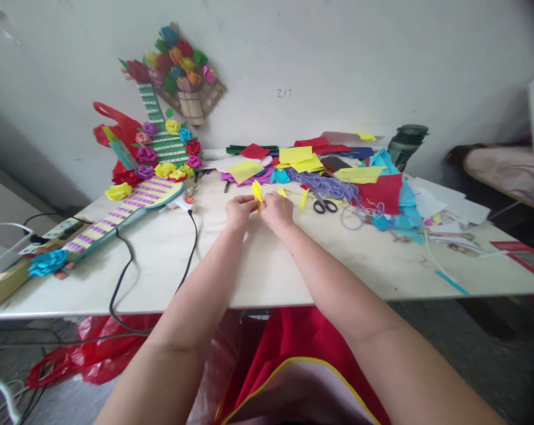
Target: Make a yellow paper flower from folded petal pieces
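Observation:
Between my two hands, over the middle of the white table, is a small yellow paper flower (256,190), its petals pointing up. My left hand (241,211) pinches it low on its left side. Pressed against its right side, my right hand (277,210) has its fingers curled closed at the flower's base; the fingertips are partly hidden. Loose yellow paper pieces (304,199) lie just to the right, near a thin stick (288,189). Black-handled scissors (325,205) rest beyond them.
Crepe paper sheets (300,156) and purple yarn (313,180) are heaped at the back. A dark green bottle (408,146) stands behind them. Left are a flower-decorated guitar shape (129,203), a glue gun (181,203) with a black cord (195,236), and a power strip (10,277).

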A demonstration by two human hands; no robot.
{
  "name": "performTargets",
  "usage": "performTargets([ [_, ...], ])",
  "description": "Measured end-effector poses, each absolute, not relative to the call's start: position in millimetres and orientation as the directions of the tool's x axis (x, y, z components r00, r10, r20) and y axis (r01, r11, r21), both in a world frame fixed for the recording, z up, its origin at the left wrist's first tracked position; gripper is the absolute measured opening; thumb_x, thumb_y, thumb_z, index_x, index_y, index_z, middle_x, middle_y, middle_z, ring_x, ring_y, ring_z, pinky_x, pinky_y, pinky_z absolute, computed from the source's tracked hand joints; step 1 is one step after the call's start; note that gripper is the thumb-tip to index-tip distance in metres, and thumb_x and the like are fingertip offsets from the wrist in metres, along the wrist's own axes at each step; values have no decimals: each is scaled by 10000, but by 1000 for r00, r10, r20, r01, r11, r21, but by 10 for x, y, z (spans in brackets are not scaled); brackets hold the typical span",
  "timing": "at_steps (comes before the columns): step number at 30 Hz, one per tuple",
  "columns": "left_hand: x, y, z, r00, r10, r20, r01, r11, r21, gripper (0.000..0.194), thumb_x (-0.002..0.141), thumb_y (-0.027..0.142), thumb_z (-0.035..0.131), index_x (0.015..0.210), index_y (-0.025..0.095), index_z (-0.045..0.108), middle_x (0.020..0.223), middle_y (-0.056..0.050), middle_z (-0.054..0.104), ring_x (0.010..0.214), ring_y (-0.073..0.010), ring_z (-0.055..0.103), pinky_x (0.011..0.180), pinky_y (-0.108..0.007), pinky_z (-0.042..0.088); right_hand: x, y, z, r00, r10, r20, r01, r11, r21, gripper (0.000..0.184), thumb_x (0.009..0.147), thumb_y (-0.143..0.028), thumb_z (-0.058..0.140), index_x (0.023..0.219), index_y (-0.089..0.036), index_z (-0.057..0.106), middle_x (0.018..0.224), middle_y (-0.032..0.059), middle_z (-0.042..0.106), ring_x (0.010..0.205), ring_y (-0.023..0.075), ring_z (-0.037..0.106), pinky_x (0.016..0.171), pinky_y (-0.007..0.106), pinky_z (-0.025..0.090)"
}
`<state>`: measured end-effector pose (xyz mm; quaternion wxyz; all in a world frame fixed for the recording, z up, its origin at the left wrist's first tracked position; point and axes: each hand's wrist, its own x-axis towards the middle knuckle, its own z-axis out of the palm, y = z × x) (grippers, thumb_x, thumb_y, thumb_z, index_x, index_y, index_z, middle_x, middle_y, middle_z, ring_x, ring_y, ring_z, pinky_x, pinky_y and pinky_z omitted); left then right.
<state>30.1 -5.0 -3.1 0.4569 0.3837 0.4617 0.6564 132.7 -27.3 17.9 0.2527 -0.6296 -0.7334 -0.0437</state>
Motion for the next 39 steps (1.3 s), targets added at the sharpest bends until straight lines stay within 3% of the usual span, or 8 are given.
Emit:
performTargets([
  [12,288,-37,10,-165,984,60,-398,-122,909,250,475,151,765,695,104,658,648,-26,662,579,-103,606,724,-275,517,1330,-277,155,-142,875,462,953,248,-177,295,875,-199,372,984,-146,642,973,128,627,928,223,596,743,302,452],
  [17,297,-46,-4,-178,978,111,-356,-169,919,348,428,201,811,731,100,672,654,-25,665,628,-127,620,720,-278,506,1293,-299,158,-185,873,452,944,285,-164,335,874,-159,348,1037,-130,638,1004,151,613,949,241,572,766,324,445],
  [25,249,18,-83,-216,970,111,-297,-174,939,328,464,237,809,737,108,680,608,-16,650,645,-147,634,699,-272,496,1221,-335,141,-226,865,449,931,328,-163,351,855,-133,354,1061,-103,638,1003,171,608,961,247,559,773,330,445],
  [28,241,25,-72,-228,970,90,-306,-159,939,285,484,218,795,717,106,676,609,-14,649,623,-131,622,702,-271,498,1231,-329,143,-178,872,455,918,314,-242,317,861,-175,372,973,-128,666,977,146,622,923,227,576,777,315,444],
  [31,242,12,-40,-208,975,78,-334,-146,931,276,486,202,795,714,104,673,613,-13,647,618,-119,612,702,-265,494,1270,-285,149,-57,882,468,871,273,-409,304,869,-221,385,941,-155,673,990,104,637,912,201,587,796,294,441],
  [35,241,-8,-12,-127,988,85,-389,-128,912,268,502,194,793,723,98,676,637,-29,656,627,-114,611,699,-250,486,1360,-171,138,144,906,397,729,175,-662,310,859,-236,410,1030,-187,664,1071,62,645,966,168,587,850,266,431],
  [39,225,-2,-25,-52,994,97,-435,-110,894,236,544,188,772,743,100,680,688,-42,671,665,-117,625,712,-242,487,1387,-73,70,122,938,324,589,194,-785,354,877,-291,404,1118,-186,642,1118,60,651,1025,150,588,902,253,419],
])
